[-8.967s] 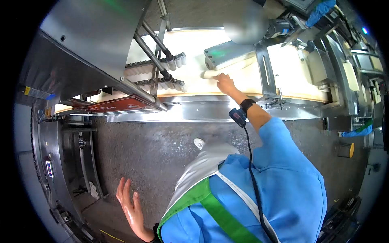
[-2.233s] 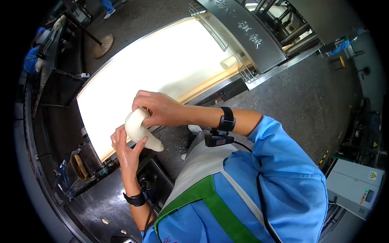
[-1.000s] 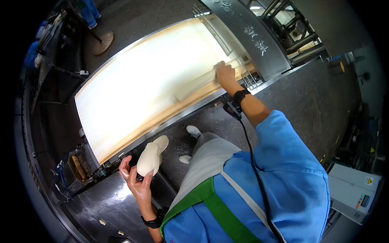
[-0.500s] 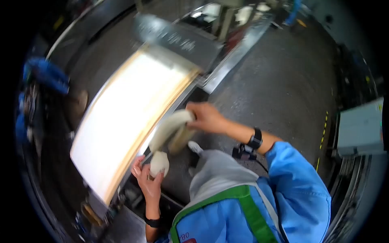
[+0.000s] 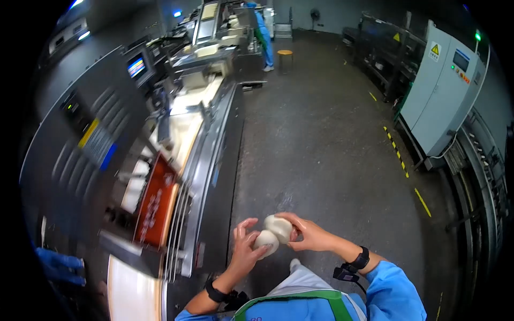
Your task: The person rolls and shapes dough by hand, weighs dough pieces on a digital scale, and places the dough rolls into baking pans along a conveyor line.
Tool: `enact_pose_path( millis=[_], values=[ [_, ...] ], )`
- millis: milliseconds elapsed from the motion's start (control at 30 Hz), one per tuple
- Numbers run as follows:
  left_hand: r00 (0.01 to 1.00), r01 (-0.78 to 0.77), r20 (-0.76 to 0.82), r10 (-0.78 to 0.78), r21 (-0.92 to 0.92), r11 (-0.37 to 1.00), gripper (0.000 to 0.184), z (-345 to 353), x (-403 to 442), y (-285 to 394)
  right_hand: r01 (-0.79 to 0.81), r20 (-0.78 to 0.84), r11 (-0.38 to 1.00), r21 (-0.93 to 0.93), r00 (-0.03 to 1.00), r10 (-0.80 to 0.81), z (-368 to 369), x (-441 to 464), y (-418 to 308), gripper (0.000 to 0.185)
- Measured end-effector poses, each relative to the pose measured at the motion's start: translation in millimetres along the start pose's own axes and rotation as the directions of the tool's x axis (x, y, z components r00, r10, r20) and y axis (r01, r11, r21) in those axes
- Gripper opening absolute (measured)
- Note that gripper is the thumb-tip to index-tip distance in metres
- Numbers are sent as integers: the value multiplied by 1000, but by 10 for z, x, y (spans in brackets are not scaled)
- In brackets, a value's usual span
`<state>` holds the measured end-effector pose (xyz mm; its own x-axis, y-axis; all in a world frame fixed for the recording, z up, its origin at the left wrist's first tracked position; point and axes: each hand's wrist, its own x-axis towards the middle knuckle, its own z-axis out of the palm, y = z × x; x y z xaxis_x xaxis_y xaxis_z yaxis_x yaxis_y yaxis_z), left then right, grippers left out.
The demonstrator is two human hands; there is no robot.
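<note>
Two pale pieces of dough meet in front of my apron, above the floor. My left hand is closed on the lower left piece of dough, with its thumb at the front. Fingers of my right hand are wrapped round the upper right piece of dough, which looks folded. The two pieces touch each other; whether they are joined I cannot tell.
On the left runs a long conveyor line with a metal edge, a red panel and a pale belt. A worker stands far off near a round stool. A grey control cabinet stands on the right.
My view has swung from the belt toward the aisle. My right hand took a long dough strip off the belt, and its dough is now gathered against the piece in my left hand.
</note>
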<state>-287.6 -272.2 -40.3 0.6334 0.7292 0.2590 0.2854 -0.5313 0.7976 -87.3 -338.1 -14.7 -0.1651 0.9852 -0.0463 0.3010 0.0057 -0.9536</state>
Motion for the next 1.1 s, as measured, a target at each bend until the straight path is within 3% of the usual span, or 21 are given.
enact_pose_path(
  millis=[33, 67, 100, 133, 167, 200, 267, 300, 400, 433, 500, 567, 600, 700, 767, 800, 867, 933, 1100],
  values=[
    [999, -23, 42, 24, -6, 1000, 27, 114, 376, 37, 49, 91, 998, -49, 995, -45, -301, 72, 189, 69],
    [995, -46, 84, 47, -14, 999, 29, 231, 747, 75, 44, 74, 998, -48, 996, -41, -565, 126, 189, 69],
    [985, -144, 105, 140, 29, 989, 30, 412, 1112, 131, -4, 2, 995, -102, 1000, 4, -851, 147, 186, 71],
    [983, -142, 119, 138, 26, 989, 30, 520, 1372, 149, -59, -67, 987, -148, 997, 49, -1033, 228, 169, 73],
    [967, -220, 134, 215, 21, 975, 29, 688, 1790, 179, 2, -180, 987, -164, 983, -32, -1316, 374, 281, 71],
    [946, -298, 139, 294, 12, 954, 29, 844, 2109, 195, 5, -188, 985, -170, 981, -38, -1585, 500, 321, 71],
    [926, -352, 140, 349, -8, 936, 32, 1083, 2817, 192, -76, -296, 922, -381, 954, -44, -2131, 788, 399, 62],
    [904, -403, 134, 406, -56, 914, 32, 1196, 3218, 126, -96, -363, 912, -399, 930, -60, -2411, 984, 491, 54],
    [842, -511, 150, 519, -87, 855, 33, 1445, 4317, -135, -249, -511, 895, -371, 859, 27, -3167, 1575, 785, 49],
    [827, -519, 204, 524, -78, 851, 33, 1528, 4655, -216, -189, -575, 889, -417, 813, -96, -3393, 1775, 919, 43],
    [764, -578, 285, 579, -95, 810, 31, 1613, 5522, -355, -203, -625, 881, -426, 770, -125, -4023, 2238, 1106, 40],
    [745, -601, 305, 594, -80, 795, 28, 1665, 6222, -430, -297, -691, 902, -313, 723, -2, -4535, 2547, 1201, 32],
    [703, -658, 324, 633, -41, 752, 25, 1680, 6601, -470, -319, -721, 882, -346, 692, -33, -4803, 2737, 1244, 29],
    [761, -602, 269, 591, -49, 797, 24, 1822, 7648, -702, -337, -781, 889, -309, 624, -35, -5611, 3299, 1448, 27],
    [809, -545, 212, 548, -74, 835, 25, 1876, 8466, -868, -345, -878, 907, -240, 476, -51, -6202, 3681, 1713, 24],
    [808, -550, 202, 553, -76, 832, 25, 1896, 8886, -972, -345, -877, 904, -251, 477, -61, -6532, 3885, 1830, 24],
    [834, -522, 194, 516, -23, 853, 22, 1992, 9689, -1285, -386, -903, 913, -130, 427, 52, -7178, 4318, 2149, 23],
    [846, -511, 181, 502, 3, 860, 22, 2071, 10459, -1608, -408, -893, 896, -176, 450, 30, -7945, 4840, 2373, 22],
    [957, -232, 202, 209, 100, 968, 22, 1874, 11732, -2449, -457, -853, 867, -197, 516, 79, -9356, 6303, 3010, 25]
  ],
)
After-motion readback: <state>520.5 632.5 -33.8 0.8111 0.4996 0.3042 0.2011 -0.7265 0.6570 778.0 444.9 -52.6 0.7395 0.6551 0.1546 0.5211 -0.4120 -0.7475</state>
